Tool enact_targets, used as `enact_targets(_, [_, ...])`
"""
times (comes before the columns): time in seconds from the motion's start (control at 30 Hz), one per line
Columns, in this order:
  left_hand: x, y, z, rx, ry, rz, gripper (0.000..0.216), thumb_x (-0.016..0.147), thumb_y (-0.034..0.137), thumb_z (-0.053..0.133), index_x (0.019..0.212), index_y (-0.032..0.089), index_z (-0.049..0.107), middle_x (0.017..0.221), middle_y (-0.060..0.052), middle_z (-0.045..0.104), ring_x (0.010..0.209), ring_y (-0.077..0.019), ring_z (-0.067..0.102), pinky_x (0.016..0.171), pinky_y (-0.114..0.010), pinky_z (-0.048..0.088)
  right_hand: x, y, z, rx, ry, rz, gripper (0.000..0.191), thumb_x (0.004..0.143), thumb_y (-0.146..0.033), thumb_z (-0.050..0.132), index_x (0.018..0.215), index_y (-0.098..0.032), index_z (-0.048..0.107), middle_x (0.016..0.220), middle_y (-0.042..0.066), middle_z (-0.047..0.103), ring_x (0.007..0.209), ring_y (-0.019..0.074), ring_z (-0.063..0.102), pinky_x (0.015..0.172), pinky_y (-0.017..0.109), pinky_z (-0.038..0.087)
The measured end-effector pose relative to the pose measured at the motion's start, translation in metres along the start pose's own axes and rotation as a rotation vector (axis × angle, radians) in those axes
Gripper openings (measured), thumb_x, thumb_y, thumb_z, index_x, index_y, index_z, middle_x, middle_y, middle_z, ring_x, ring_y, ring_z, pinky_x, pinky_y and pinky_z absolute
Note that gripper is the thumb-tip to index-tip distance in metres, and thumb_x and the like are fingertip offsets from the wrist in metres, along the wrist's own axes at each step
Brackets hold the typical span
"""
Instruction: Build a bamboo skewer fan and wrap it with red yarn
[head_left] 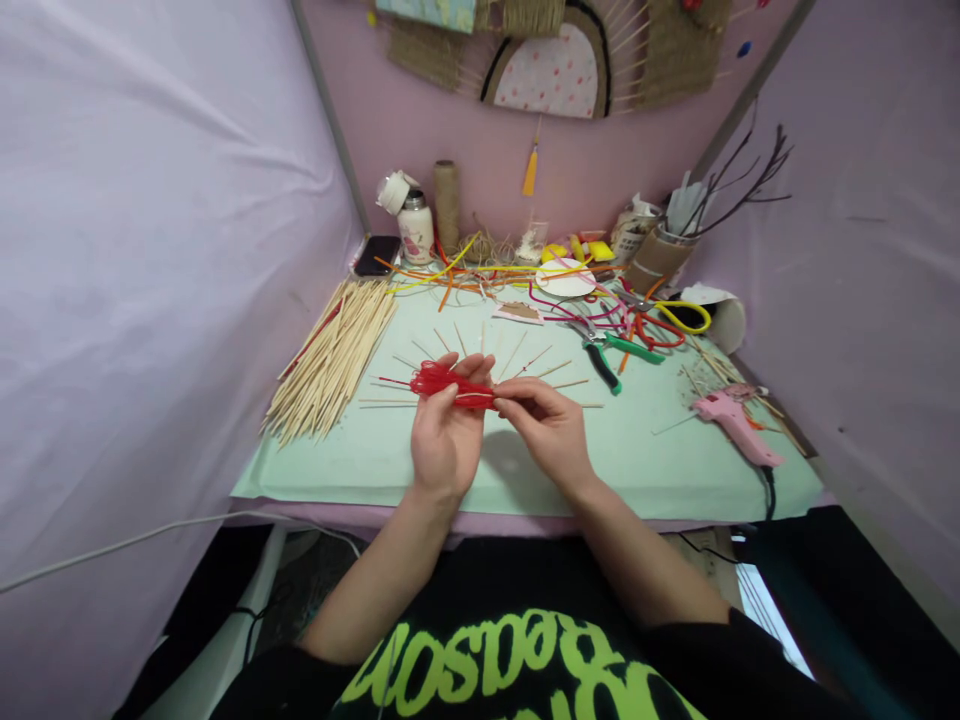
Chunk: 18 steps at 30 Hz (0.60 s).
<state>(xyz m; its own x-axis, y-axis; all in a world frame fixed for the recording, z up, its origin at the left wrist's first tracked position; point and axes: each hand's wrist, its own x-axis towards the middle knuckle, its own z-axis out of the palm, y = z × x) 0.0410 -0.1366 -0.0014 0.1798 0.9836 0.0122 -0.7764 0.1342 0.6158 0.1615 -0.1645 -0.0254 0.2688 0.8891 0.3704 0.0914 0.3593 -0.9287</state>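
A looped bundle of red cord lies across the palm of my left hand, whose thumb presses on it. My right hand pinches the right end of the same bundle between thumb and fingertips. Both hands are just above the pale green tablecloth. Beneath and behind them thin wooden sticks fan out in a half circle; my hands hide its middle.
Skewers are piled at the left. Green-handled pliers, yellow-handled scissors and a pink glue gun lie at the right. Along the back stand a white bottle, a twine spool and a can with twigs.
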Motion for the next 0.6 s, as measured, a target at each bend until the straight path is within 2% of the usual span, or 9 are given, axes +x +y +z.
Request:
enact_targets(0.07, [-0.005, 0.018, -0.003, 0.073, -0.124, -0.088, 0.037, 0.086, 0.046, 0.058, 0.113, 0.023, 0.065, 0.126, -0.012, 0.066, 0.127, -0.0295, 0.056, 0.104, -0.045, 0.046, 0.009, -0.016, -0.016, 0.071, -0.117, 0.06, 0.009, 0.079, -0.031, 0.075, 0.085, -0.025, 0.076, 0.09, 0.004, 0.073, 0.082, 0.0187, 0.067, 0.076, 0.035, 0.057])
enact_targets(0.17, [0.006, 0.036, -0.013, 0.116, -0.197, -0.275, 0.06, 0.086, 0.069, 0.046, 0.12, 0.022, 0.064, 0.127, -0.016, 0.065, 0.125, -0.0324, 0.057, 0.1, -0.047, 0.049, 0.027, -0.041, -0.04, 0.074, -0.358, 0.065, 0.011, 0.076, -0.033, 0.078, 0.082, -0.024, 0.076, 0.087, 0.004, 0.073, 0.081, 0.0209, 0.068, 0.072, 0.037, 0.058])
enact_targets(0.23, [0.024, 0.036, -0.02, 0.128, -0.298, -0.573, 0.066, 0.088, 0.069, 0.043, 0.115, 0.013, 0.065, 0.118, -0.02, 0.068, 0.113, -0.0315, 0.065, 0.094, -0.045, 0.052, 0.041, -0.05, -0.05, 0.003, -0.521, 0.043, 0.011, 0.077, -0.034, 0.076, 0.081, -0.023, 0.076, 0.085, 0.005, 0.073, 0.082, 0.0218, 0.068, 0.073, 0.038, 0.058])
enact_targets(0.27, [0.033, 0.033, -0.023, 0.171, -0.36, -0.741, 0.062, 0.09, 0.065, 0.045, 0.112, 0.01, 0.066, 0.111, -0.021, 0.071, 0.103, -0.0296, 0.069, 0.09, -0.043, 0.053, 0.047, -0.051, -0.053, -0.042, -0.591, 0.031, 0.012, 0.078, -0.034, 0.075, 0.082, -0.023, 0.076, 0.084, 0.004, 0.073, 0.081, 0.0213, 0.068, 0.073, 0.037, 0.057])
enact_targets(0.33, [0.05, 0.023, -0.025, 0.23, -0.491, -0.964, 0.058, 0.089, 0.063, 0.049, 0.106, 0.01, 0.066, 0.098, -0.019, 0.074, 0.089, -0.0272, 0.072, 0.084, -0.041, 0.054, 0.058, -0.046, -0.056, -0.119, -0.681, 0.015, 0.014, 0.08, -0.034, 0.072, 0.084, -0.022, 0.076, 0.082, 0.004, 0.072, 0.077, 0.0193, 0.067, 0.072, 0.035, 0.056])
enact_targets(0.37, [0.056, 0.018, -0.025, 0.26, -0.533, -1.024, 0.058, 0.087, 0.065, 0.051, 0.103, 0.011, 0.066, 0.094, -0.018, 0.074, 0.083, -0.0263, 0.073, 0.081, -0.04, 0.054, 0.062, -0.041, -0.057, -0.147, -0.693, 0.013, 0.015, 0.081, -0.034, 0.071, 0.084, -0.021, 0.076, 0.082, 0.004, 0.072, 0.076, 0.0182, 0.066, 0.071, 0.033, 0.055])
enact_targets(0.47, [0.062, 0.006, -0.024, 0.361, -0.571, -1.023, 0.056, 0.079, 0.065, 0.064, 0.1, 0.013, 0.065, 0.087, -0.015, 0.075, 0.073, -0.0237, 0.072, 0.07, -0.034, 0.054, 0.069, -0.022, -0.059, -0.201, -0.654, 0.024, 0.015, 0.081, -0.033, 0.069, 0.082, -0.019, 0.074, 0.079, 0.003, 0.069, 0.073, 0.0164, 0.065, 0.069, 0.03, 0.053])
enact_targets(0.6, [0.059, -0.003, -0.027, 0.443, -0.512, -0.89, 0.034, 0.076, 0.038, 0.078, 0.095, 0.011, 0.067, 0.074, -0.007, 0.071, 0.059, -0.0147, 0.066, 0.073, -0.033, 0.056, 0.069, 0.002, -0.061, -0.143, -0.559, 0.089, 0.019, 0.079, -0.034, 0.071, 0.089, -0.018, 0.072, 0.084, 0.003, 0.069, 0.078, 0.0166, 0.066, 0.073, 0.031, 0.053])
